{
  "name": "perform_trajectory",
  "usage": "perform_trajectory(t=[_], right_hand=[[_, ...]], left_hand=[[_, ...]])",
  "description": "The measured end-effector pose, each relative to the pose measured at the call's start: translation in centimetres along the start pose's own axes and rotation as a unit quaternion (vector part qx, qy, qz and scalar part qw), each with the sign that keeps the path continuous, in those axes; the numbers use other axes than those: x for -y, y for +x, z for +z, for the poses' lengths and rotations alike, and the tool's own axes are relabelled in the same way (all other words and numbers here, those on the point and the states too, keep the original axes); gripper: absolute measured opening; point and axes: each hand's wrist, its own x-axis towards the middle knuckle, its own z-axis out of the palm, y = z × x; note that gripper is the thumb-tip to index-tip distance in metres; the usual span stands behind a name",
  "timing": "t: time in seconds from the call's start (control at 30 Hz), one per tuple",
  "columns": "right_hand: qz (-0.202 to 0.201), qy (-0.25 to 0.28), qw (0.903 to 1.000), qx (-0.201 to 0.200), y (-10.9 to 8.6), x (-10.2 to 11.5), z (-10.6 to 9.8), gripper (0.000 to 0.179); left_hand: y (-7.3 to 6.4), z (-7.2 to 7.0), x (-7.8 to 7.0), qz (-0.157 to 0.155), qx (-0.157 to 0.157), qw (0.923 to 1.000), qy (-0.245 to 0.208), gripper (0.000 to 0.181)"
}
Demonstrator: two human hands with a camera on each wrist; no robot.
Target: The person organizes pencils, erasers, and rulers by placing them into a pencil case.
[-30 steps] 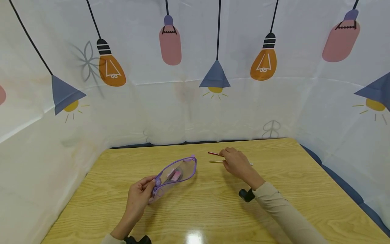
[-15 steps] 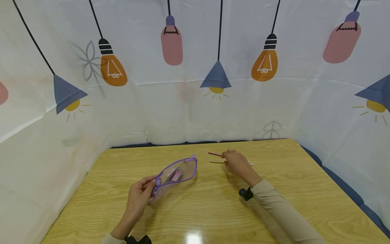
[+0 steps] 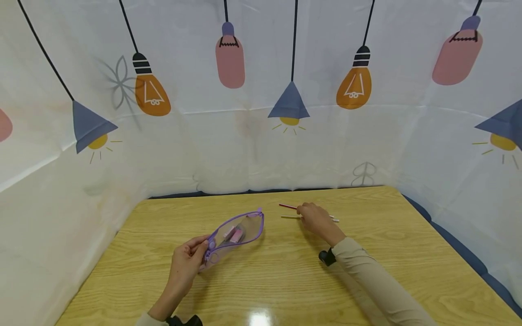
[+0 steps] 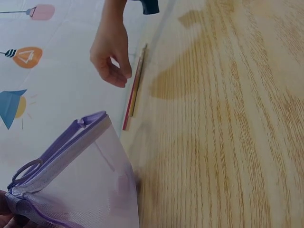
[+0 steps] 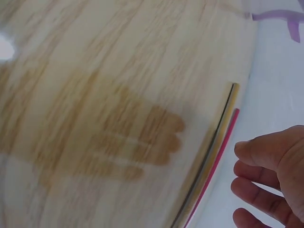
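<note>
Left of centre over the wooden table, up came the see-through purple pouch, tilted with its mouth gaping: filmy lilac mesh walls, darker purple trim running round the rim, and a round pull ring at the near left end. Two little passengers showed inside, a pink-and-white block and a paler block close beside it. And the left hand had that near end nicely pinched, thumb against fingers! Whether the pouch's base touched the table, you could not tell.

Off to the right, a slim red stick and a slim gold stick lay side by side, the red one farther. Above them hung the right hand, empty, its fingers loosely bent and parted from the thumb, just beside the pair. Beyond the far edge stood a white backdrop, printed with orange bulbs, pink lamps and blue shades.
</note>
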Motion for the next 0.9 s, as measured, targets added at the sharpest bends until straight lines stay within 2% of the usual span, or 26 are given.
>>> perform_trajectory(t=[0.17,0.53,0.9], right_hand=[[-0.01,-0.003,0.9999,-0.009,0.0,-0.2,0.4,0.016],[0.028,-0.022,0.9993,0.012,0.6,-0.3,0.9,0.011],[0.024,-0.042,0.9987,0.015,0.9,-0.8,1.5,0.013]], left_hand=[[-0.1,0.0,0.0,-0.005,-0.002,1.0,0.003,0.024],[0.0,0.0,0.0,-0.005,-0.002,1.0,-0.004,0.024],[-0.1,0.1,-0.2,-0.004,0.001,1.0,-0.004,0.026]])
